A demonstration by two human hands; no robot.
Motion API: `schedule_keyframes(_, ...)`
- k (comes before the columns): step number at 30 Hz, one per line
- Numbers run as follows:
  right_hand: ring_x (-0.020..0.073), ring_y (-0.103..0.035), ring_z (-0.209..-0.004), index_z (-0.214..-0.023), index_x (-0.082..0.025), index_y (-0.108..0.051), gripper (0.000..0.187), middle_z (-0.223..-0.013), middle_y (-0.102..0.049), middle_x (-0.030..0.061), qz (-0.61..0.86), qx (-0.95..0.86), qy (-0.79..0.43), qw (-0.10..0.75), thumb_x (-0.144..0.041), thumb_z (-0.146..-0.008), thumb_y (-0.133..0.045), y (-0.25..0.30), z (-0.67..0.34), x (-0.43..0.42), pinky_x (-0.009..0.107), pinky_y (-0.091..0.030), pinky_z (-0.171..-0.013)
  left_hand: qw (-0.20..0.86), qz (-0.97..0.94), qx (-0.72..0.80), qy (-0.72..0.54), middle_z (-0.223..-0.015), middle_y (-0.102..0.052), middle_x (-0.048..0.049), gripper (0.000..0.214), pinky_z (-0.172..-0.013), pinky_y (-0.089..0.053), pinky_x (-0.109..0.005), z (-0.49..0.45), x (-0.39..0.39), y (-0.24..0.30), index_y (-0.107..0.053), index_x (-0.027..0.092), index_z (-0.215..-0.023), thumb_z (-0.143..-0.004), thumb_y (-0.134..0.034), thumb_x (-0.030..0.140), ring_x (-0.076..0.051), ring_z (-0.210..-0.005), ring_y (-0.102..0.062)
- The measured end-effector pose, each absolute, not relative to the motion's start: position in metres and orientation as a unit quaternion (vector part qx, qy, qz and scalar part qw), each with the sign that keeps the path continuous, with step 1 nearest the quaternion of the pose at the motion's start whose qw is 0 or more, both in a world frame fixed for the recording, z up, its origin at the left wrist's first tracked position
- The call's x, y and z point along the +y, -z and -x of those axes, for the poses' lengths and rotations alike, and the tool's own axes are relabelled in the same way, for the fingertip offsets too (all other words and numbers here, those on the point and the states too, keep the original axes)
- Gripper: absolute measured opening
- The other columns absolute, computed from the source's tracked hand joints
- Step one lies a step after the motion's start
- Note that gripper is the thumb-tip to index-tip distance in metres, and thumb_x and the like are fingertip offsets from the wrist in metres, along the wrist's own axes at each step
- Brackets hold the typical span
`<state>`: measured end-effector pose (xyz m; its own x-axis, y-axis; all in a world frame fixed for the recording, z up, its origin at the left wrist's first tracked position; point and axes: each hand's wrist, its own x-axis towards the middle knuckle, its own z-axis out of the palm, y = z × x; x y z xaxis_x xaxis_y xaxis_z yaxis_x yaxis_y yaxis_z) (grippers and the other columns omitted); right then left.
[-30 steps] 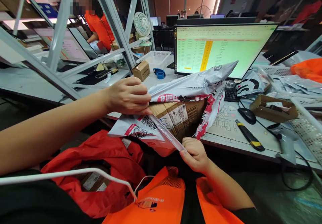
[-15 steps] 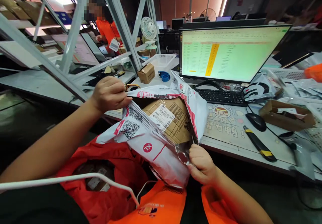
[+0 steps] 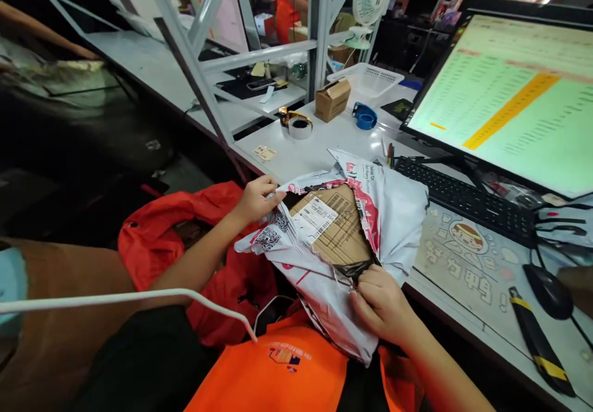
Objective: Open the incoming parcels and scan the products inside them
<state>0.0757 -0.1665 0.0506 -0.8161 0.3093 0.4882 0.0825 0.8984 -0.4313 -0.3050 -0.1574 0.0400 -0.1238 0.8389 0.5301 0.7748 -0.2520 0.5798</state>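
Observation:
A white plastic mailer bag point(image 3: 398, 214) with red print lies torn open at the desk's front edge. Inside it shows a brown cardboard box point(image 3: 340, 233) with a white shipping label point(image 3: 314, 216). My left hand point(image 3: 257, 197) pinches the bag's torn upper-left flap beside the QR code print. My right hand point(image 3: 382, 304) is closed on the dark torn edge of the bag below the box. The lower part of the bag hangs over my orange vest point(image 3: 282, 369).
Desk point(image 3: 319, 146) with a monitor point(image 3: 514, 100), keyboard point(image 3: 467, 199), mouse point(image 3: 549, 291), yellow-black utility knife point(image 3: 537, 341), tape rolls point(image 3: 300, 126), small carton point(image 3: 332, 99), white basket point(image 3: 365, 79). A red sack point(image 3: 185, 227) sits at left below. A person in orange stands behind the metal rack point(image 3: 319, 23).
The view has swung left and down. The bag is pulled lower and wider open, baring more of the box. Both hands have kept their grip on the torn edges.

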Motion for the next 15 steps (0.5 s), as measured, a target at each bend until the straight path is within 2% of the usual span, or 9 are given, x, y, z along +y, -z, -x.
schedule_keyframes(2, 0.0148, -0.043, -0.062, -0.070, -0.023, -0.039, 0.034, -0.062, -0.047, -0.0026, 0.110, -0.945, -0.201, 0.235, -0.016, -0.102, -0.047, -0.057, -0.070, -0.163, 0.032, -0.033, -0.065, 0.088, -0.596, 0.656, -0.455, -0.088, -0.061, -0.0048, 0.036, -0.080, -0.051, -0.033, 0.301, -0.175, -0.023, -0.054, 0.020, -0.070, -0.085, -0.063, 0.051, -0.020, -0.083, -0.060)
schedule_keyframes(4, 0.0153, -0.049, -0.066, -0.076, -0.022, -0.050, 0.027, -0.068, -0.054, -0.0013, 0.117, -0.955, -0.207, 0.177, -0.019, -0.103, -0.049, -0.066, -0.064, -0.160, 0.032, -0.036, -0.067, 0.157, -0.553, 0.680, -0.455, -0.115, -0.063, -0.0088, 0.041, -0.100, -0.051, -0.040, 0.295, -0.194, -0.008, -0.062, 0.020, -0.097, -0.078, -0.073, 0.054, -0.026, -0.109, -0.062)
schedule_keyframes(6, 0.0163, -0.055, -0.072, -0.089, -0.020, -0.058, 0.015, -0.076, -0.060, 0.0004, 0.121, -0.961, -0.213, 0.130, -0.021, -0.102, -0.051, -0.075, -0.057, -0.155, 0.031, -0.041, -0.071, 0.244, -0.525, 0.678, -0.453, -0.141, -0.055, -0.0132, 0.074, -0.115, -0.045, -0.047, 0.290, -0.212, 0.005, -0.054, 0.022, -0.134, -0.074, -0.081, 0.055, -0.032, -0.130, -0.057)
schedule_keyframes(8, 0.0178, -0.059, -0.078, -0.100, -0.019, -0.062, 0.010, -0.083, -0.063, 0.0027, 0.127, -0.964, -0.209, 0.103, -0.021, -0.103, -0.053, -0.080, -0.050, -0.148, 0.032, -0.045, -0.073, 0.310, -0.500, 0.665, -0.460, -0.156, -0.045, -0.0170, 0.104, -0.122, -0.038, -0.052, 0.289, -0.226, 0.019, -0.032, 0.024, -0.157, -0.073, -0.084, 0.056, -0.035, -0.142, -0.050)
schedule_keyframes(10, 0.0196, -0.061, -0.081, -0.105, -0.018, -0.062, 0.010, -0.088, -0.064, 0.0052, 0.137, -0.967, -0.197, 0.085, -0.024, -0.103, -0.054, -0.081, -0.043, -0.141, 0.033, -0.048, -0.074, 0.349, -0.481, 0.655, -0.466, -0.162, -0.040, -0.0182, 0.116, -0.127, -0.032, -0.053, 0.291, -0.234, 0.034, -0.022, 0.024, -0.163, -0.072, -0.086, 0.058, -0.036, -0.150, -0.043)
schedule_keyframes(11, 0.0205, -0.062, -0.082, -0.107, -0.018, -0.061, 0.011, -0.089, -0.064, 0.0063, 0.143, -0.968, -0.193, 0.075, -0.025, -0.103, -0.054, -0.079, -0.040, -0.137, 0.033, -0.050, -0.074, 0.367, -0.474, 0.651, -0.466, -0.162, -0.042, -0.0181, 0.116, -0.128, -0.030, -0.052, 0.293, -0.237, 0.041, -0.026, 0.022, -0.162, -0.071, -0.087, 0.059, -0.037, -0.151, -0.041)
schedule_keyframes(13, 0.0218, -0.063, -0.084, -0.109, -0.018, -0.061, 0.012, -0.091, -0.064, 0.0074, 0.154, -0.968, -0.191, 0.053, -0.027, -0.103, -0.054, -0.075, -0.037, -0.131, 0.035, -0.053, -0.074, 0.423, -0.454, 0.637, -0.457, -0.154, -0.052, -0.0177, 0.106, -0.127, -0.033, -0.050, 0.294, -0.241, 0.056, -0.046, 0.018, -0.153, -0.068, -0.087, 0.064, -0.038, -0.148, -0.046)
schedule_keyframes(15, 0.0223, -0.064, -0.084, -0.109, -0.019, -0.061, 0.012, -0.092, -0.063, 0.0075, 0.159, -0.967, -0.195, 0.035, -0.026, -0.103, -0.054, -0.072, -0.035, -0.129, 0.036, -0.055, -0.074, 0.496, -0.416, 0.616, -0.448, -0.135, -0.067, -0.0171, 0.089, -0.118, -0.046, -0.049, 0.291, -0.244, 0.069, -0.065, 0.015, -0.133, -0.065, -0.086, 0.069, -0.039, -0.132, -0.060)
